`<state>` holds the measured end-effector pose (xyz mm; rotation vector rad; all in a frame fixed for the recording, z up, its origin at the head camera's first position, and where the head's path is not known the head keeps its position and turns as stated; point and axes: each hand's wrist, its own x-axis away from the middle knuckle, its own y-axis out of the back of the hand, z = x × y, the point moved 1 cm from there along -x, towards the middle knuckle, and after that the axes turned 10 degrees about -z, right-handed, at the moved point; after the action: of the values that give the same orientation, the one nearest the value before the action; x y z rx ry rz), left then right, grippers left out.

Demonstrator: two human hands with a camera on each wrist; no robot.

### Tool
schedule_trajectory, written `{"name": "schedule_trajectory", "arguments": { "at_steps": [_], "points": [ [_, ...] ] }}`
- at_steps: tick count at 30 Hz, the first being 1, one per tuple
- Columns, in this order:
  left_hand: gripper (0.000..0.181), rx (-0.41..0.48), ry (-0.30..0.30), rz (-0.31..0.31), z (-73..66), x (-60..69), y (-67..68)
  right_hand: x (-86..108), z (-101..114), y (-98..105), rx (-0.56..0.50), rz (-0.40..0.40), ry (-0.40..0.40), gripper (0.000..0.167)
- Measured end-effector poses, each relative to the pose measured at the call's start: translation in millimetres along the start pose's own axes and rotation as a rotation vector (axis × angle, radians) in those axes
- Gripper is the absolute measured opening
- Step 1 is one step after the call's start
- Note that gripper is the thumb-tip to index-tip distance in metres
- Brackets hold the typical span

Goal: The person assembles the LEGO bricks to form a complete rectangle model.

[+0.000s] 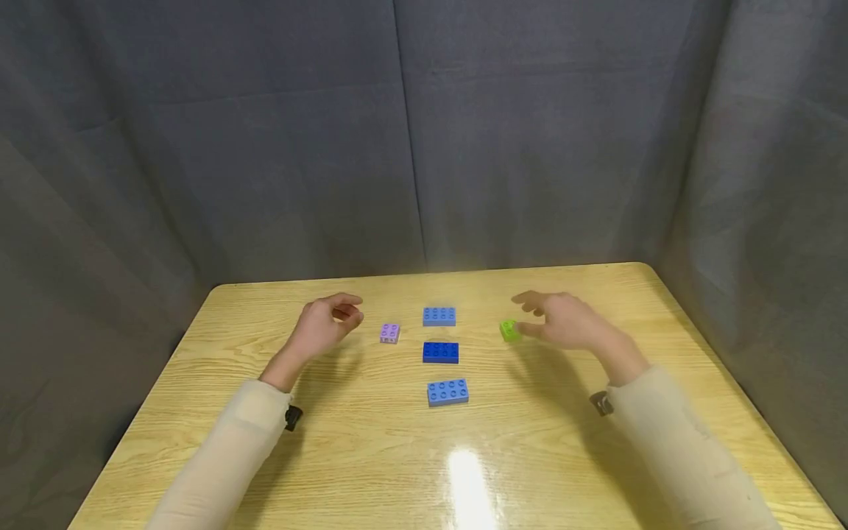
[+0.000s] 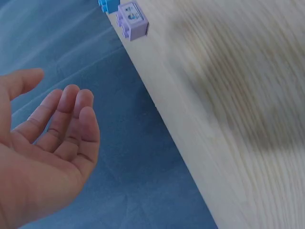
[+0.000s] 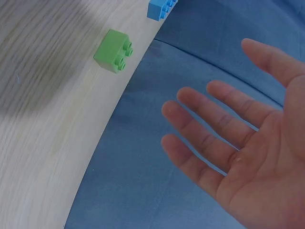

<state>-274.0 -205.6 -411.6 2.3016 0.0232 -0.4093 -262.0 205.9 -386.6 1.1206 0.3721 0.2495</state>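
Note:
My left hand (image 1: 322, 324) hovers over the table to the left of a small lilac toy brick (image 1: 389, 333), its fingers loosely bent around nothing. In the left wrist view the lilac brick (image 2: 133, 20) shows a printed side. On the other side, my right hand (image 1: 562, 319) hangs above a small lime green brick (image 1: 509, 330), partly covering it in the head view. The right wrist view shows that hand (image 3: 228, 138) with spread fingers, apart from the green brick (image 3: 113, 51). Between the hands lie a light blue brick (image 1: 439, 316), a dark blue brick (image 1: 440, 352) and a nearer light blue brick (image 1: 447, 392).
The wooden table (image 1: 358, 456) has rounded far corners. Grey curtain cloth (image 1: 298, 162) hangs behind it and along both sides. A dark wrist device (image 1: 294, 418) sits at the left cuff, and another (image 1: 601, 403) at the right cuff.

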Motion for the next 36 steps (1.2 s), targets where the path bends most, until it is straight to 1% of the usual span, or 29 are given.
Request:
{"name": "schedule_trajectory", "arguments": {
  "at_steps": [4,8,12,16,19,24,30,36],
  "points": [
    [0.032,0.034,0.016,0.024,-2.4,0.5,-5.1,0.7,0.8,-2.2,-0.012,-0.006,0.013,0.055],
    [0.032,0.037,0.029,0.042,-2.7,0.5,-10.3,1.5,0.2,-4.2,-0.021,-0.01,0.024,0.054],
    [0.032,0.04,0.022,0.061,-2.4,0.0,-15.0,2.1,0.5,-6.0,-0.044,-0.001,0.025,0.053],
    [0.032,0.053,0.025,0.076,-5.2,-0.1,-19.0,2.6,1.5,-8.4,-0.059,0.009,0.023,0.052],
    [0.033,0.069,0.03,0.083,-8.6,-0.3,-22.0,2.8,2.5,-10.2,-0.06,0.014,0.014,0.052],
    [0.034,0.084,0.017,0.094,-12.7,0.3,-26.4,4.3,5.4,-13.1,-0.071,0.024,0.01,0.052],
    [0.033,0.091,0.024,0.101,-14.0,1.4,-33.2,5.9,11.0,-16.9,-0.095,0.05,-0.02,0.052],
    [0.031,0.084,0.02,0.094,-15.1,1.3,-40.1,6.8,17.7,-23.0,-0.127,0.058,-0.004,0.049]
  ]
}}
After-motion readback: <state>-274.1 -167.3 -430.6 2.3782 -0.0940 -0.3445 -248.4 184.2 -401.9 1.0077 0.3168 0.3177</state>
